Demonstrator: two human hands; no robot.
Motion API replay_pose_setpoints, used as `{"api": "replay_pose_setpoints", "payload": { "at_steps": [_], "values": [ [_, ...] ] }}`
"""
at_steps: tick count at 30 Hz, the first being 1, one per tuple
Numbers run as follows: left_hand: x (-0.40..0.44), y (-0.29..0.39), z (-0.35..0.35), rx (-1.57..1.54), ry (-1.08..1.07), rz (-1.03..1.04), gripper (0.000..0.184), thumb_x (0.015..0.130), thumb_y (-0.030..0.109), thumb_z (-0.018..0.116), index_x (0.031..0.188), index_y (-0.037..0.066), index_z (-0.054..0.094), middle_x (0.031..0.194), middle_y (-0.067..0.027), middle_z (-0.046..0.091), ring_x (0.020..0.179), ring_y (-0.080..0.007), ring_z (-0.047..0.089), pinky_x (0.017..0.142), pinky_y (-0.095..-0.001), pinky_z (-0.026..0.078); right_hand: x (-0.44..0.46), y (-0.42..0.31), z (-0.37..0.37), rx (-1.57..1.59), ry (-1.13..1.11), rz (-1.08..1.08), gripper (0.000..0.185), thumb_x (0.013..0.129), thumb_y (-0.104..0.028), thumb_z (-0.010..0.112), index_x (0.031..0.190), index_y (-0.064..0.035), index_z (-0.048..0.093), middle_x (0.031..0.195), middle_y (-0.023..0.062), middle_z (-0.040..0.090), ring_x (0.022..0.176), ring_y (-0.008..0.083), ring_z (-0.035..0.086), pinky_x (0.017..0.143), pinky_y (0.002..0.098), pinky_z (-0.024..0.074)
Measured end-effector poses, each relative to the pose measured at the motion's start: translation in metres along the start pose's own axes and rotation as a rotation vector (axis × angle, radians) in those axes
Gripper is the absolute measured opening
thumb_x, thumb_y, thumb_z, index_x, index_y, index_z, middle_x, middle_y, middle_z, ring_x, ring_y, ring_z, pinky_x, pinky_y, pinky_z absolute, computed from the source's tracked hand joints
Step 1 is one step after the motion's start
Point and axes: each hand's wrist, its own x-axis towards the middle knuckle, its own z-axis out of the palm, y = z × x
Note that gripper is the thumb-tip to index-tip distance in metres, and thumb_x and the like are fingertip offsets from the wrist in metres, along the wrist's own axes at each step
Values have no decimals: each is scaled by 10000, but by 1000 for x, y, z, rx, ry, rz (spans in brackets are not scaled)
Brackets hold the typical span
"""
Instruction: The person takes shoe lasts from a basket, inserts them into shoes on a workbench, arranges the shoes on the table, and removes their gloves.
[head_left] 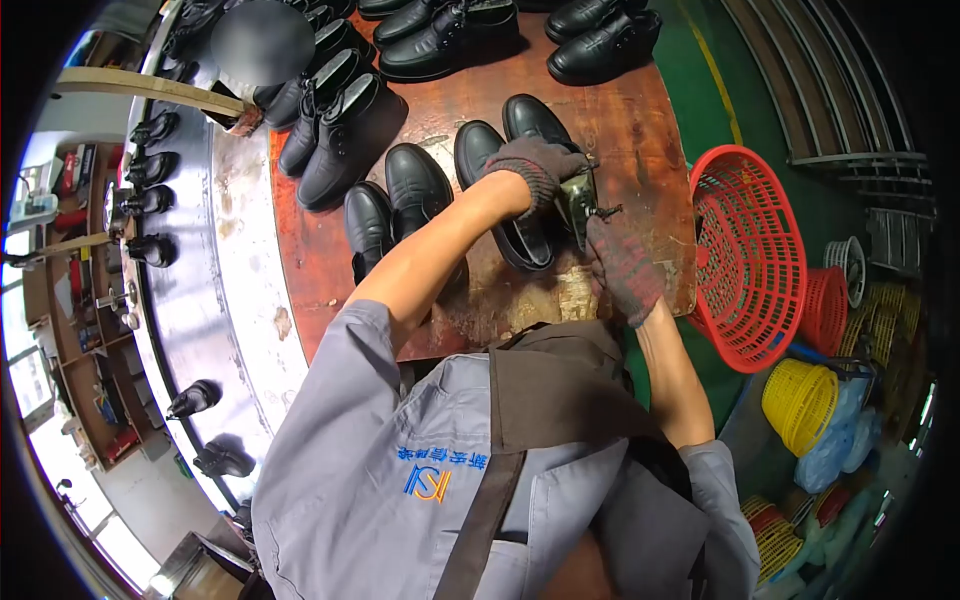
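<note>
Shoe of black leather (532,117), toe away | grey-gloved left hand (537,168) nearer toe than maroon-grey-gloved right hand (624,265) | fingers' grip: I can't tell

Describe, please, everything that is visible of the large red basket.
The large red basket looks like plastic, with a thick rim and many small openings in its wall. Its mouth is in view; inside, no contents show. It is right of the table; neither left hand nor right hand touches it.

room fwd of r hand (622,262) on tabletop (638,135); far shoes (588,62) & red basket (740,260) by r edge in way
</note>
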Motion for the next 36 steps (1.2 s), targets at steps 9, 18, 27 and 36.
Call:
{"api": "replay_pose_setpoints", "payload": {
  "at_steps": [9,18,27,36],
  "values": [
    [69,37,24,248,175,-23,185,909,233,636,977,88,727,1025,-89,753,952,-311,723,772,-411,575,9,39,-20,-492,-9,-464,256,1049,-312,522,962,-81,590,769,31,555,603,170,543,574,345,455],
    [75,53,19,20,118,-464,260,889,248,638,975,37,763,1000,-258,730,957,-420,728,795,-491,588,-74,45,-12,-607,70,-829,63,965,-131,619,991,-74,611,827,73,613,791,270,599,653,388,468],
    [82,17,55,-86,161,-354,257,927,238,601,1024,32,720,1039,-266,706,1010,-439,695,831,-495,574,-8,43,-63,-929,245,-546,101,870,-66,674,964,-53,639,759,96,622,682,268,613,652,371,503],
    [-42,72,102,165,533,24,181,885,316,599,1033,218,638,693,-73,625,700,-281,652,963,-472,490,17,5,-30,-504,243,-429,251,885,-270,750,796,-57,652,672,59,607,619,157,562,596,345,481]
  ]
}}
